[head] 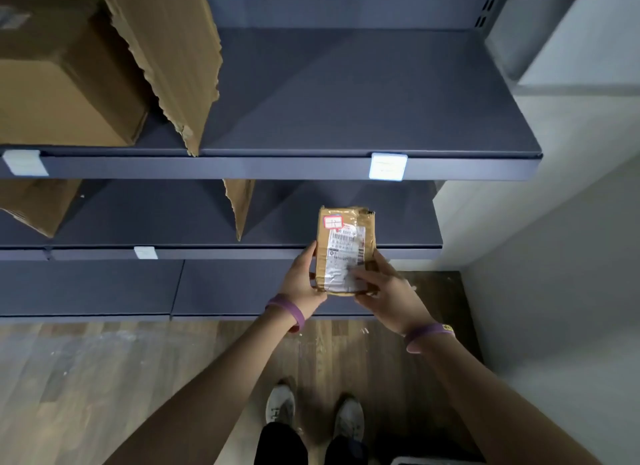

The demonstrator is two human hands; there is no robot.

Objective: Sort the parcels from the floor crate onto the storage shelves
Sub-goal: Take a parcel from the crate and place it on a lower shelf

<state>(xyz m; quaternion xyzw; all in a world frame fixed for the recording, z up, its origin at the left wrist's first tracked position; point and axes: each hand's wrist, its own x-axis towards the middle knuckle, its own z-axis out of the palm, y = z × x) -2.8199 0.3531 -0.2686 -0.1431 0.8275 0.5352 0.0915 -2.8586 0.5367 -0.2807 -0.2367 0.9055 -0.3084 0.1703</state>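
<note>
From the head view, both hands hold one parcel (344, 251) in front of the middle shelf (408, 244), its far end over the shelf's front edge near the right corner. The left hand (302, 280) grips the parcel's left side, fingers curled around it; the right hand (385, 291) cups the near right corner, fingers lying closed across the label.

The step in hand looks like placing: the parcel is carried, not yet set down. The next move likely calls for pushing it forward over the front edge and lowering it flat.

Room is good: the shelf is bare between a cardboard divider (239, 206) on the left and its right end. The top shelf (346, 168) overhangs, so the lift should stay low. A box (65, 83) fills its left end.
</note>
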